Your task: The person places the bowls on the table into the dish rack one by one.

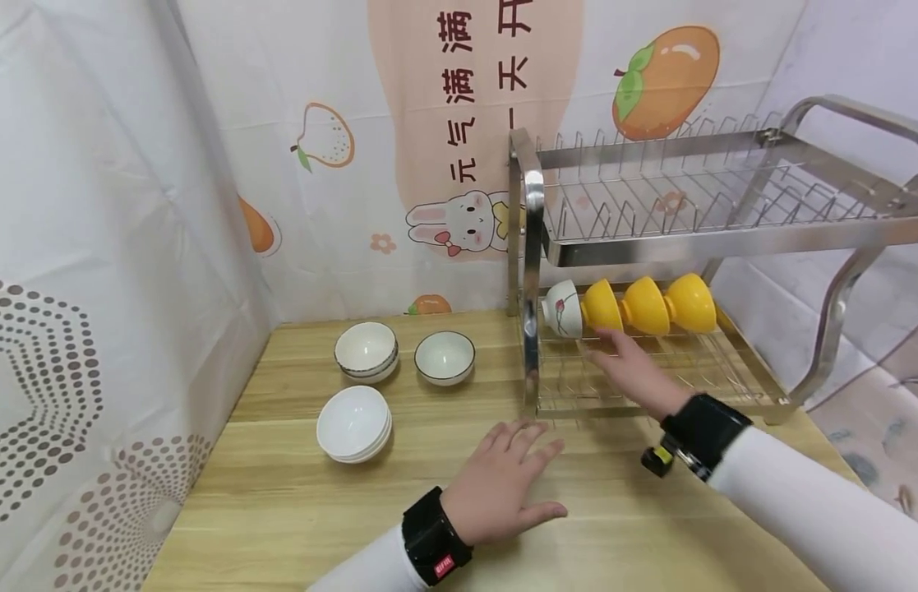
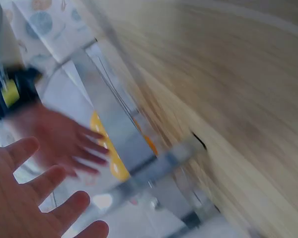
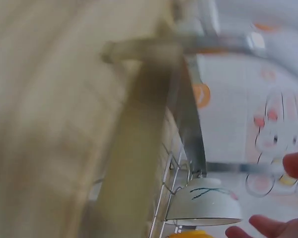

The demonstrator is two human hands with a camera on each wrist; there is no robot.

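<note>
A white bowl with a red flower (image 1: pixel 563 309) and several yellow bowls (image 1: pixel 646 307) stand on edge in a row on the lower tier of a metal dish rack (image 1: pixel 534 247). My right hand (image 1: pixel 639 374) is in front of them, fingers extended, holding nothing; its fingertips come near the first yellow bowl, and contact cannot be told. In the right wrist view, the flowered bowl (image 3: pixel 204 203) lies close to my fingertips. Over the table in front of the rack, my left hand (image 1: pixel 500 485) is spread, with nothing in it.
Left on the wooden table (image 1: pixel 281 493) are a stack of white bowls (image 1: pixel 353 423), stacked dark-rimmed bowls (image 1: pixel 366 349) and a single dark-rimmed bowl (image 1: pixel 445 358). The rack's upper tier (image 1: pixel 725 197) overhangs the lower one. A printed curtain (image 1: pixel 318 247) hangs behind.
</note>
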